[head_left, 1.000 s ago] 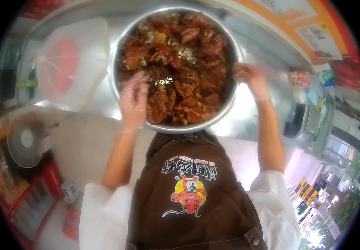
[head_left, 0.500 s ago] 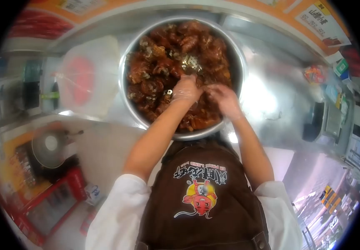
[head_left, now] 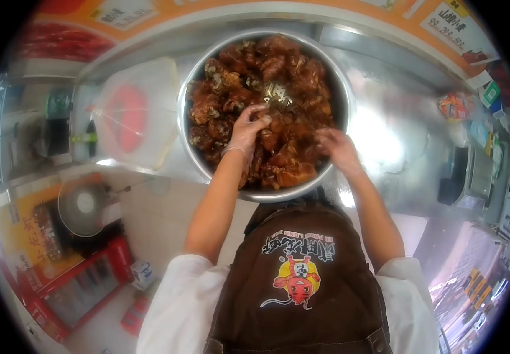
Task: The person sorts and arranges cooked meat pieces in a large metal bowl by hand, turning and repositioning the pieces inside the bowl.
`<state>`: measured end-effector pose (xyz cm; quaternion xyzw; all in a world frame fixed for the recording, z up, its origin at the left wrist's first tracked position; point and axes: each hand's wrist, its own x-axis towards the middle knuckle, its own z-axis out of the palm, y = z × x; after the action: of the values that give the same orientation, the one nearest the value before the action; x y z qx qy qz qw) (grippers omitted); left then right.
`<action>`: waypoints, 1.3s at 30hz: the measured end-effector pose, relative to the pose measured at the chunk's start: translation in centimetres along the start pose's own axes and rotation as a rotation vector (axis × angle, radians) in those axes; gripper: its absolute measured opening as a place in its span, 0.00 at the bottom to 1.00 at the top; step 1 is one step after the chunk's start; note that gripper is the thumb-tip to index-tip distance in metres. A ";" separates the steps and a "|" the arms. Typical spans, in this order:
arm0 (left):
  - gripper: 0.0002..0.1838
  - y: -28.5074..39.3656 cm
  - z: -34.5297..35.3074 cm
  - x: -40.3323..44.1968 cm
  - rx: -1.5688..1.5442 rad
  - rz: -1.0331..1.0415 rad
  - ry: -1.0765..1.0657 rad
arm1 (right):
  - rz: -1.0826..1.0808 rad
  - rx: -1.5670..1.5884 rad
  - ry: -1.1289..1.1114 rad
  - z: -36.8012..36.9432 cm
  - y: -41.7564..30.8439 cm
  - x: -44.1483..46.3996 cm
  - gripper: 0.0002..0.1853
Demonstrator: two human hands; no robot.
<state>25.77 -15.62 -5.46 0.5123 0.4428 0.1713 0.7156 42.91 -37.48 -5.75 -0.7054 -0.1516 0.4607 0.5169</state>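
Meat (head_left: 290, 133) fills metal bowl (head_left: 278, 196) over worktop (head_left: 385, 168) front edge; left hand (head_left: 244, 134) above, fingers parted; right hand (head_left: 340, 153) blurred, grip unclear.

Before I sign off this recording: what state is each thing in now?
Basin: upright, uncovered, well filled.
Meat pieces: dark brown, glossy, piled.
Left hand: at the meat, grip unclear.
Right hand: blurred, at the basin's right side, grip unclear.
Counter: shiny.
Apron: worn.
Pan: lidded or not, cannot tell.

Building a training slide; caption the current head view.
Both hands work among glossy brown meat pieces in a round metal basin.
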 end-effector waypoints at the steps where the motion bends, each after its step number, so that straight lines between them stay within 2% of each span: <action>1: 0.23 -0.6 -0.9 0.4 -0.148 0.025 -0.055 | 0.001 0.016 -0.017 0.1 0.1 0.1 0.13; 2: 0.23 -1.3 -1.8 0.9 -0.298 0.055 -0.107 | -0.001 0.029 -0.039 0.4 0.0 0.4 0.13; 3: 0.23 -0.5 -1.9 0.4 -0.302 0.065 -0.099 | -0.009 0.024 -0.048 0.8 -0.4 0.6 0.13; 5: 0.25 1.4 -2.0 -1.4 -0.586 -0.058 -0.169 | 0.009 0.056 -0.073 1.8 -1.7 0.8 0.14; 6: 0.25 1.3 -2.5 -1.5 -0.597 -0.044 -0.158 | 0.001 0.044 -0.088 2.5 -2.2 0.8 0.14; 8: 0.29 1.0 -3.5 -1.8 -0.898 -0.160 -0.241 | -0.022 0.147 -0.130 4.1 -3.4 0.8 0.15; 9: 0.31 1.1 -3.4 -2.0 -1.014 -0.129 -0.268 | -0.006 0.141 -0.162 4.9 -4.3 0.7 0.19; 14: 0.26 2.0 -3.4 -5.2 -1.285 -0.088 -0.166 | -0.070 0.104 -0.308 9.4 -7.7 -0.9 0.29; 16: 0.33 1.4 -4.2 -6.1 -1.346 -0.100 -0.173 | -0.303 -0.103 -0.222 11.5 -9.2 -2.4 0.29; 18: 0.32 1.4 -4.6 -7.2 -1.352 -0.057 -0.181 | -0.708 -0.472 -0.042 12.7 -8.9 -2.4 0.28; 21: 0.33 1.1 -5.4 -8.5 -1.502 -0.108 -0.142 | -0.928 -0.742 0.078 15.1 -9.8 -3.7 0.27; 25: 0.32 0.2 -6.5 -10.0 -1.447 0.024 -0.115 | -0.966 -0.792 -0.085 18.0 -10.5 -5.2 0.31; 26: 0.32 -0.2 -6.9 -10.3 -1.462 0.028 -0.113 | -0.968 -0.804 -0.094 18.9 -10.3 -5.2 0.31; 28: 0.31 -0.3 -7.5 -10.7 -1.373 0.080 0.044 | -0.891 -0.710 -0.169 20.7 -10.1 -4.9 0.33; 29: 0.29 -0.3 -7.9 -11.0 -1.406 0.064 0.064 | -0.805 -0.700 -0.202 21.6 -10.4 -5.0 0.34; 30: 0.29 -0.5 -8.5 -10.9 -1.417 0.065 0.061 | -0.807 -0.712 -0.204 22.6 -11.1 -4.9 0.34; 32: 0.26 -0.7 -9.7 -9.9 -1.302 0.296 0.116 | -0.456 -0.401 -0.299 24.8 -12.7 -4.2 0.33; 34: 0.25 0.5 -10.7 -9.2 -1.291 0.349 0.135 | -0.395 -0.339 -0.315 26.5 -12.5 -0.8 0.30; 36: 0.27 1.9 -11.7 -8.9 -1.086 0.370 0.349 | -0.144 -0.158 -0.443 28.3 -14.6 2.1 0.29; 38: 0.31 2.4 -13.0 -8.2 -1.061 0.418 0.354 | -0.098 -0.193 -0.525 30.3 -17.8 3.7 0.28; 39: 0.32 2.4 -13.5 -7.9 -1.015 0.395 0.432 | -0.117 -0.293 -0.600 31.1 -18.9 5.2 0.30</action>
<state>11.03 -12.31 -0.83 0.1318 0.3376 0.5927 0.7193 25.56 -7.66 6.82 -0.5951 -0.4020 0.5906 0.3679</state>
